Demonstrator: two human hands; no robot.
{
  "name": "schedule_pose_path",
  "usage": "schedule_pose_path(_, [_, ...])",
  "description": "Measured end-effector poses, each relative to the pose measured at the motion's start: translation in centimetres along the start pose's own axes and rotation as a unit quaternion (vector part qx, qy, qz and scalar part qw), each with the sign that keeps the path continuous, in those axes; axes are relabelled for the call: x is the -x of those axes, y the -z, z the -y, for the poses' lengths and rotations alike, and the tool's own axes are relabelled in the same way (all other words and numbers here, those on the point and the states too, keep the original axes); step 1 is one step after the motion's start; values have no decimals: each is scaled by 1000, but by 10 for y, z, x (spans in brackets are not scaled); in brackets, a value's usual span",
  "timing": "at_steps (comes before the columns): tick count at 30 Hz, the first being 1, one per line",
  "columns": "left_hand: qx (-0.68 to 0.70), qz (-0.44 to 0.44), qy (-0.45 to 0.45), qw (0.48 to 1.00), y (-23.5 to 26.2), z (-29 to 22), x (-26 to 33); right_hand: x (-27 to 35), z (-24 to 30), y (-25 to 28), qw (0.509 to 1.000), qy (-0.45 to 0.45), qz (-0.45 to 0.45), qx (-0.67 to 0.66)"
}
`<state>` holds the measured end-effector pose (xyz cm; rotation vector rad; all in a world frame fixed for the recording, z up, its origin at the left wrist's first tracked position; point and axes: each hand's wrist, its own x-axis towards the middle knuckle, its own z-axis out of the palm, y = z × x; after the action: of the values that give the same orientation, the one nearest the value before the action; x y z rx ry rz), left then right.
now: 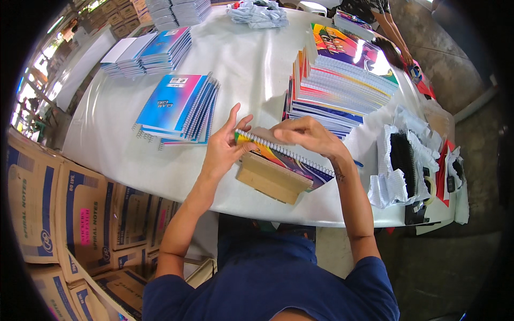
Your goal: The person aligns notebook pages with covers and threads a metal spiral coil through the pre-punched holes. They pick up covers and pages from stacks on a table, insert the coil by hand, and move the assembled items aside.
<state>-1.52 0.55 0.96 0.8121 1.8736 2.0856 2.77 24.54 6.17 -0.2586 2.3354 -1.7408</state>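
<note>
The left hand [220, 147] is pinching a spiral-bound notebook [277, 154] just beyond a folded cardboard piece [273, 180], apparently steadying its bound edge upward; the right hand [310, 134] is curling over that edge, its hold unclear.

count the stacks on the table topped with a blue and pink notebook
2: a staggered stack on the table, to the left of the left hand, and a straighter stack beyond it. Others may be hidden.
</note>
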Motion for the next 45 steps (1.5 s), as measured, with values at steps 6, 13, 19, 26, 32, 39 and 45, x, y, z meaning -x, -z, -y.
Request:
schedule_pose_path(6, [23, 180, 50, 982, 13, -9, -17, 25, -43, 9, 966, 94, -37, 237])
schedule_pose_path(13, [-47, -100, -137, 985, 37, -129, -26, 96, -101, 16, 873, 22, -177, 453])
schedule_pose_path(19, [-286, 166, -127, 935, -23, -97, 44, 143, -150, 23, 775, -16, -327, 541])
schedule_pose_path(26, [-531, 25, -194, 825, -83, -21, 55, 149, -51, -49, 885, 81, -315, 334])
schedule_pose_path(32, [-592, 33, -212, 777, -87, -27, 52, 143, -18, -89, 881, 135, -281, 355])
schedule_pose_path(39, [-574, 22, -206, 793, -86, -24, 52, 142, -10, -75, 984, 17, -137, 114])
schedule_pose_path(45, [-578, -23, -255, 775, -50, -47, 30, 127, 14, -51, 960, 131, -149, 196])
